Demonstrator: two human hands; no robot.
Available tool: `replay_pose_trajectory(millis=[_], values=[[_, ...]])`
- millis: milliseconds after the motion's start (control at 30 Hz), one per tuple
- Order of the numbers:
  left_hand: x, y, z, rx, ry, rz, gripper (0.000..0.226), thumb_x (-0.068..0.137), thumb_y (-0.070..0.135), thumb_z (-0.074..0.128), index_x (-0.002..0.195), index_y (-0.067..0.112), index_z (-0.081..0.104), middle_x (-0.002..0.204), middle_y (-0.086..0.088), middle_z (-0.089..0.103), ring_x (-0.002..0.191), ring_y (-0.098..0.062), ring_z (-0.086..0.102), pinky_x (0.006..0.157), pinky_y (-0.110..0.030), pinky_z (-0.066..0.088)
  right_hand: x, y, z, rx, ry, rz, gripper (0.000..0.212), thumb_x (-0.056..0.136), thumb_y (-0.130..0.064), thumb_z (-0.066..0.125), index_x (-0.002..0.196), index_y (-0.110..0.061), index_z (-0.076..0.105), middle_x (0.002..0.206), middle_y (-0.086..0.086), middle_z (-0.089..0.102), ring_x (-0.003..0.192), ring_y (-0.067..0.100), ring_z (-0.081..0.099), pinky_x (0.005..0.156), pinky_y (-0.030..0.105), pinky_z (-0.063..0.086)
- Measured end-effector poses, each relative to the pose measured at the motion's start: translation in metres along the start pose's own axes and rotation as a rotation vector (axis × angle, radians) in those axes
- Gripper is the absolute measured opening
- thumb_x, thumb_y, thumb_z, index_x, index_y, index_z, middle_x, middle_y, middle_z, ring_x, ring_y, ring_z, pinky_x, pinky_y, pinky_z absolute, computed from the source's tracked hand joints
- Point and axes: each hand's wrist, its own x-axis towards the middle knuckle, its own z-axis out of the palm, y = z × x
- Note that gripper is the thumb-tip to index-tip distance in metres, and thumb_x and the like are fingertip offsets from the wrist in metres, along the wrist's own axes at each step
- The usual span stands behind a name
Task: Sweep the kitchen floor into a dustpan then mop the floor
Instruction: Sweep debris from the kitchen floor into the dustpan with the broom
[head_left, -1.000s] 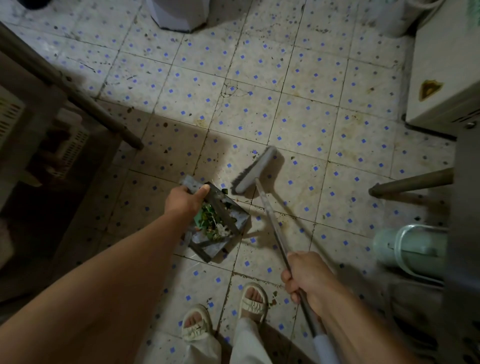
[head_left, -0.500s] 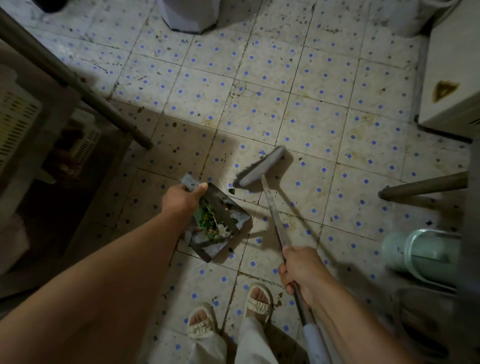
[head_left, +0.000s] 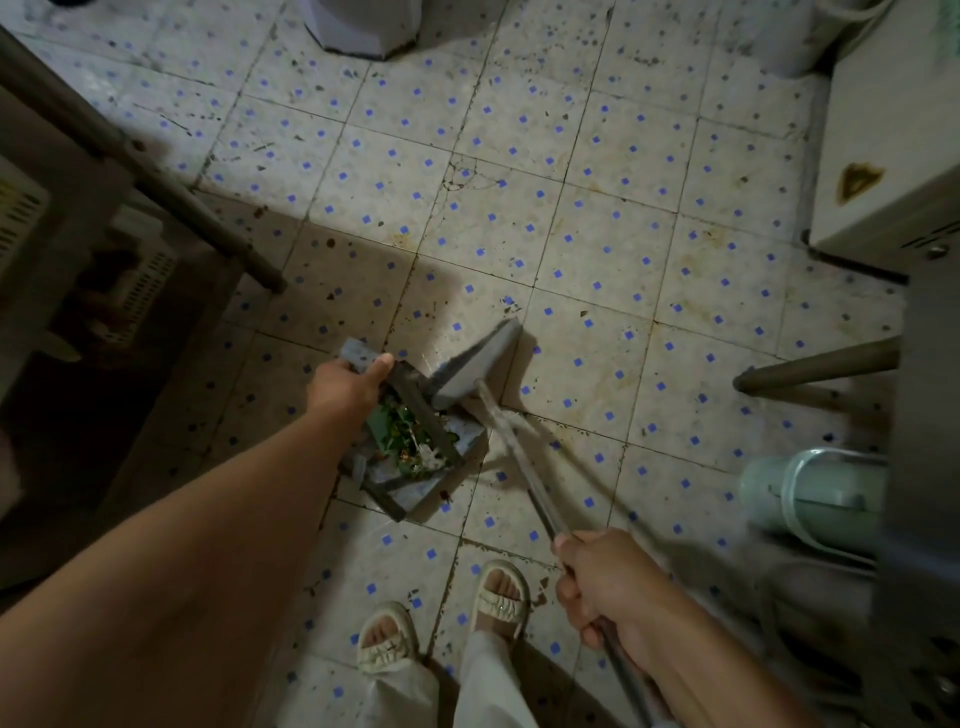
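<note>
**Brush head meets the dustpan lip**

Your left hand (head_left: 347, 384) grips the top end of the dustpan (head_left: 415, 447), fingers curled over its grey handle with the thumb laid along the edge. The pan slopes down and away from those fingers toward your feet, resting on the tiled floor (head_left: 597, 218). Just below your left fingers, inside the pan, lies a heap of green scraps and pale debris (head_left: 408, 441).

Immediately right of your left thumb, the grey head of the broom (head_left: 475, 364) sits tilted against the pan's upper edge; whether bristles touch the floor cannot be told. The broom's shaft runs from the head down and right into your right hand (head_left: 608, 587), whose fingers are wrapped tight around it, the shaft passing on below the fist.

Between your two hands, nearer you, your sandalled feet (head_left: 498, 597) stand on the tiles. Dark specks dot the floor beyond the broom head. Right of your right fingers lies a pale green container (head_left: 810, 499), partly hidden.
</note>
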Motion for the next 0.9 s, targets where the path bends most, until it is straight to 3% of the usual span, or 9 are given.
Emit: replay_pose_trajectory(millis=[67, 167, 333, 467, 567, 733, 800, 900], values=[[-0.005, -0.004, -0.002, -0.007, -0.021, -0.017, 0.036, 0.087, 0.046, 0.061, 0.093, 0.011, 0.06, 0.09, -0.008, 0.06, 0.081, -0.024, 0.057, 0.07, -0.031, 0.044, -0.012, 0.003, 0.001, 0.02, 0.0, -0.016, 0.026, 0.1, -0.017, 0.041, 0.075, -0.018, 0.044, 0.061, 0.004, 0.045, 0.024, 0.008, 0.034, 0.034, 0.019, 0.027], [-0.006, -0.013, -0.003, -0.035, 0.012, -0.023, 0.036, 0.085, 0.045, 0.064, 0.088, 0.01, 0.059, 0.092, -0.012, 0.063, 0.083, -0.027, 0.06, 0.076, -0.038, 0.05, -0.013, 0.004, 0.012, 0.1, 0.072, -0.071, 0.022, 0.101, -0.02, 0.04, 0.083, -0.014, 0.052, 0.054, 0.004, 0.043, 0.03, 0.011, 0.033, 0.034, 0.018, 0.025], [-0.008, -0.009, -0.015, 0.035, 0.029, -0.014, 0.039, 0.086, 0.046, 0.062, 0.082, 0.008, 0.056, 0.083, -0.011, 0.056, 0.076, -0.024, 0.052, 0.068, -0.033, 0.039, 0.01, -0.012, 0.021, 0.133, 0.176, -0.112, 0.018, 0.1, -0.019, 0.041, 0.099, -0.011, 0.057, 0.061, 0.005, 0.045, 0.041, 0.013, 0.037, 0.034, 0.02, 0.029], [-0.008, -0.007, -0.014, 0.04, 0.026, -0.029, 0.05, 0.085, 0.048, 0.062, 0.101, 0.001, 0.061, 0.097, -0.014, 0.061, 0.089, -0.028, 0.058, 0.077, -0.036, 0.046, 0.019, -0.019, 0.02, 0.109, 0.165, -0.134, 0.02, 0.098, -0.014, 0.045, 0.082, -0.008, 0.054, 0.06, 0.006, 0.043, 0.047, 0.016, 0.039, 0.032, 0.021, 0.034], [0.0, -0.009, -0.02, 0.041, 0.064, -0.075, 0.06, 0.082, 0.051, 0.064, 0.113, 0.0, 0.061, 0.111, -0.017, 0.063, 0.101, -0.033, 0.06, 0.087, -0.041, 0.049, 0.019, -0.016, 0.024, 0.096, 0.177, -0.084, 0.016, 0.098, -0.015, 0.046, 0.094, -0.004, 0.058, 0.06, 0.007, 0.045, 0.045, 0.016, 0.04, 0.037, 0.024, 0.032], [0.007, -0.023, -0.032, 0.005, 0.063, -0.059, 0.048, 0.085, 0.046, 0.064, 0.099, 0.001, 0.063, 0.103, -0.018, 0.063, 0.088, -0.03, 0.058, 0.072, -0.034, 0.041, 0.022, -0.007, 0.037, 0.113, 0.179, -0.098, 0.019, 0.099, -0.018, 0.044, 0.096, -0.008, 0.06, 0.061, 0.005, 0.046, 0.042, 0.014, 0.039, 0.036, 0.02, 0.029], [0.004, -0.029, -0.036, -0.013, 0.043, -0.061, 0.048, 0.086, 0.045, 0.063, 0.104, 0.001, 0.063, 0.1, -0.016, 0.061, 0.09, -0.03, 0.057, 0.073, -0.033, 0.039, 0.028, -0.008, 0.04, 0.102, 0.198, -0.066, 0.019, 0.098, -0.018, 0.044, 0.1, -0.007, 0.061, 0.06, 0.006, 0.046, 0.041, 0.015, 0.038, 0.034, 0.02, 0.029], [0.003, -0.037, -0.039, -0.036, 0.056, -0.064, 0.049, 0.086, 0.044, 0.063, 0.109, 0.0, 0.063, 0.103, -0.018, 0.062, 0.096, -0.033, 0.059, 0.073, -0.033, 0.04, 0.026, -0.003, 0.046, 0.014, 0.148, -0.072, 0.026, 0.098, -0.016, 0.042, 0.075, -0.01, 0.051, 0.058, 0.006, 0.043, 0.041, 0.016, 0.039, 0.028, 0.016, 0.031]])
